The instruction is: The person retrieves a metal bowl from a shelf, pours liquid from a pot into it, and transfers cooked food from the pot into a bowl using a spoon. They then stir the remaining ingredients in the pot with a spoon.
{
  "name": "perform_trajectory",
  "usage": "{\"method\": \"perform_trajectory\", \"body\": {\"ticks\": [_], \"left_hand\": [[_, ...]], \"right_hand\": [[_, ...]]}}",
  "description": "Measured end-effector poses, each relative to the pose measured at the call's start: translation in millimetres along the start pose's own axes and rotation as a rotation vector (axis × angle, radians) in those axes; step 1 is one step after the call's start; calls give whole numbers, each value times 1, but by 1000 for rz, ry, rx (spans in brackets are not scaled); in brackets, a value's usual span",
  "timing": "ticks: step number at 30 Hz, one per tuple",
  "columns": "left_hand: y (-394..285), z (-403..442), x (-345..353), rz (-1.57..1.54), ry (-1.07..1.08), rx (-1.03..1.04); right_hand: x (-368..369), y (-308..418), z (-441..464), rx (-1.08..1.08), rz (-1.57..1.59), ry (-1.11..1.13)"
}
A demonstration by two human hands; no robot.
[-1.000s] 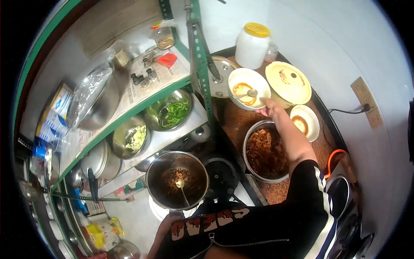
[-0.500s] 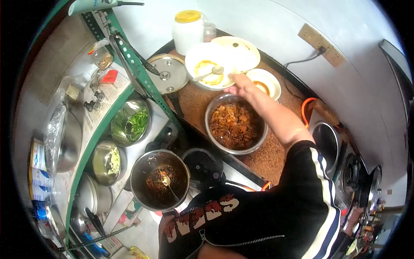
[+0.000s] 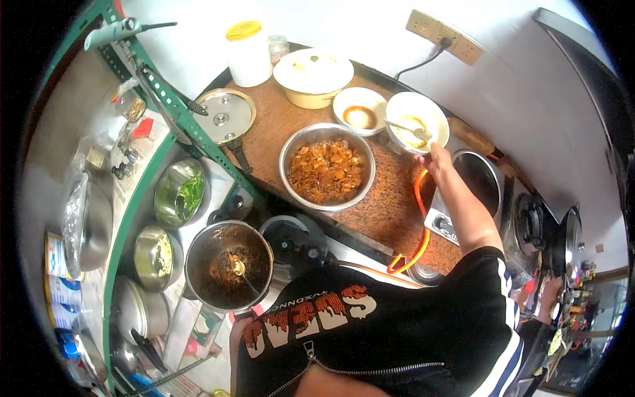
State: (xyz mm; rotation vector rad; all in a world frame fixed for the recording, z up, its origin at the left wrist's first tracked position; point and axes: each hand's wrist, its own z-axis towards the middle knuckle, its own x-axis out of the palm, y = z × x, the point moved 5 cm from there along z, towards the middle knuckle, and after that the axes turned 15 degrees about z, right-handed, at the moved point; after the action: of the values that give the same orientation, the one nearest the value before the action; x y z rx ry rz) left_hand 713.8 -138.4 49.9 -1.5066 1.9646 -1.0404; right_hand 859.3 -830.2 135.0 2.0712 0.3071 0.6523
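Observation:
My right hand (image 3: 436, 161) grips the near rim of a white bowl (image 3: 433, 119), its fingers closed on the edge. Inside the bowl lie a spoon (image 3: 418, 133) and brownish-yellow residue. A wide steel basin (image 3: 286, 178) full of brown, saucy chopped food stands to the left on the brown counter. Behind it sits a smaller white bowl (image 3: 344, 99) with brown liquid in the bottom. Nearer my body is a deep steel pot (image 3: 198, 281) with dark food remains and a metal spoon (image 3: 239, 268) inside. My left hand is out of sight.
A lidded cream pot (image 3: 307, 98), a white jar with a yellow lid (image 3: 248, 63) and a pressure-cooker lid (image 3: 231, 116) stand at the back. Steel bowls of chopped greens (image 3: 190, 195) and pale pieces (image 3: 163, 255) are left. An orange hose (image 3: 419, 198) crosses near a gas stove (image 3: 444, 225).
My right hand has carried the white bowl with its spoon rightward, from in front of the cream pot to the right of the smaller bowl. The camera view has shifted too.

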Motion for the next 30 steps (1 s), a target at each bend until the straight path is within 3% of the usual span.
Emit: {"method": "perform_trajectory", "body": {"ticks": [7,16,20,21,22,23,24,26,28,30], "left_hand": [[-6,-7,6,10,-24,14],[-5,-24,19,-66,-82,8],[-3,-23,24,-88,-83,12],[-1,-19,24,-65,-47,56],[-9,-17,30,-44,-11,101],[-6,-25,32,-138,-81,-86],[-6,-25,34,-200,-53,-101],[-8,-20,33,-141,-55,67],[-15,-24,40,-225,-63,50],[-17,-23,41,-211,-69,33]], "right_hand": [[-32,-22,19,27,44,-76],[-15,-46,50,110,87,-246],[-22,-56,74,175,82,-187],[-23,-57,75,133,108,-279],[-26,-61,85,164,74,-206],[-31,-64,94,139,90,-194],[-34,-68,99,115,107,-182],[-38,-74,111,165,127,-190],[-34,-74,101,103,147,-244],[-31,-77,83,143,141,-89]]}}
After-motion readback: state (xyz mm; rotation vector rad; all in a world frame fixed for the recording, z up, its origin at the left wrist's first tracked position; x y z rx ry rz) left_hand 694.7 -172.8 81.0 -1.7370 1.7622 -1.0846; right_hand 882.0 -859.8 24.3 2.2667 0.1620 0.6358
